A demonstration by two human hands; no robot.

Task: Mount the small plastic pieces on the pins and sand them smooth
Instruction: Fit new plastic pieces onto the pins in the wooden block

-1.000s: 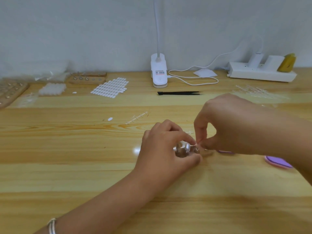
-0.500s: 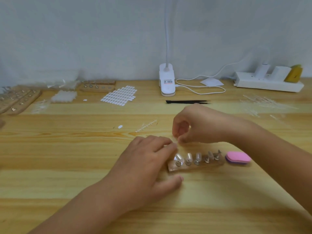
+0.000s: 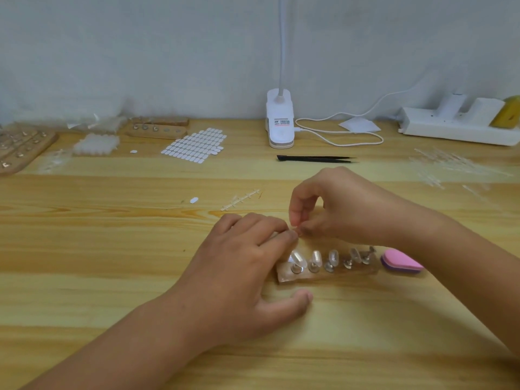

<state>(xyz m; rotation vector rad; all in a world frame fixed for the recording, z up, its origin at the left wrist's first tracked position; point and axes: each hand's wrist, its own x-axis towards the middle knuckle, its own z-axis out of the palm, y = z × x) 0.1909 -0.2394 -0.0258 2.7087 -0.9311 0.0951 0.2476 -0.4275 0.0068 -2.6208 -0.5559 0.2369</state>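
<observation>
Since a second ago the hands have been drawn off the wooden holder (image 3: 326, 275), which was then covered by them and is now seen whole on the table (image 3: 112, 249); since half a second ago hardly anything is changed. The holder lies in front of the person, and a row of metal pins (image 3: 295, 269) is set in it. Clear plastic pieces (image 3: 315, 257) are carried on at least the three pins at the left (the two at the right are too blurred to judge). The left hand (image 3: 239, 274) is laid spread on the table, its fingertips at the holder's left end and its thumb in front of the holder. The right hand (image 3: 340, 209) is held behind the holder with thumb and forefinger pressed tip to tip, just beside the left forefinger; whether a piece is pinched there cannot be told. A pink sanding block (image 3: 401, 261) lies just beside the holder's right end. Further back, black tweezers (image 3: 315, 159) and a white clip lamp (image 3: 280, 119) are seen.
</observation>
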